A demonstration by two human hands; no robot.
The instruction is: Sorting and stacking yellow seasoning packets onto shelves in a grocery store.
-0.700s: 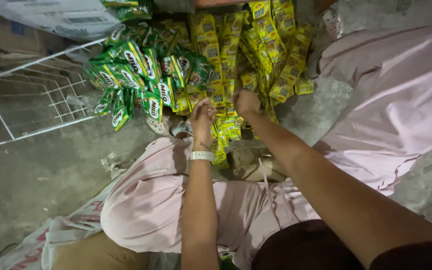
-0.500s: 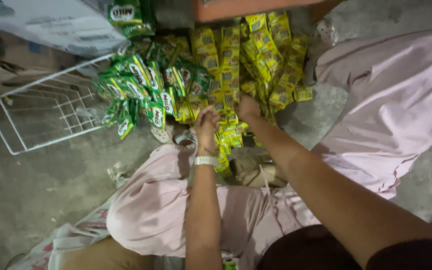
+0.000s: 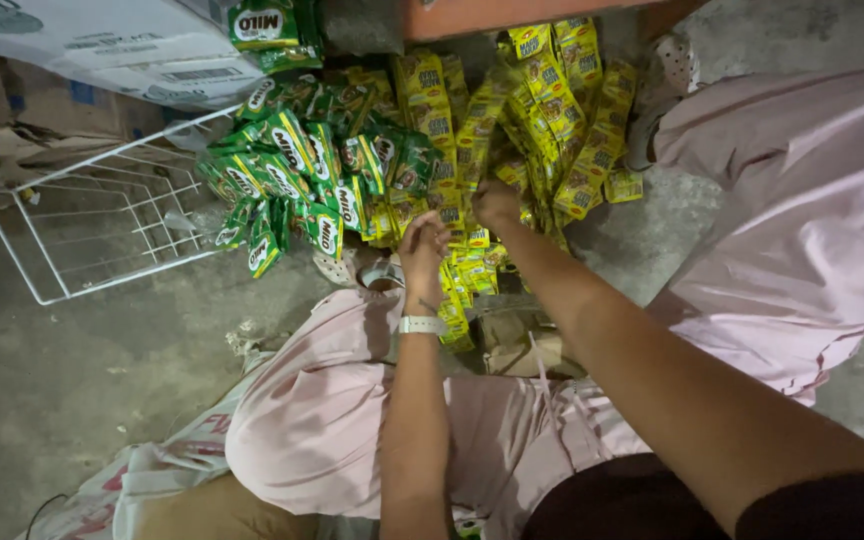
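Note:
I sit on the floor in pale pink trousers [image 3: 332,420] with a heap of sachet strips in front of me. Green sachet strips [image 3: 302,170] lie to the left, yellow sachet strips [image 3: 552,110] to the right. My left hand [image 3: 422,245], with a white band on the wrist, closes on a strip of yellow sachets [image 3: 457,290] that hangs down between my knees. My right hand [image 3: 497,203] grips the same yellow strip a little higher, at the edge of the pile.
A white wire rack [image 3: 92,230] lies on the concrete floor at left. Cardboard boxes [image 3: 102,45] stand at the upper left. An orange ledge [image 3: 512,12] runs along the top. A printed sack [image 3: 152,480] lies by my left leg.
The view has shifted down and to the right, so the pile sits higher in frame. Both hands stay together on the yellow strip, the right one slightly further forward.

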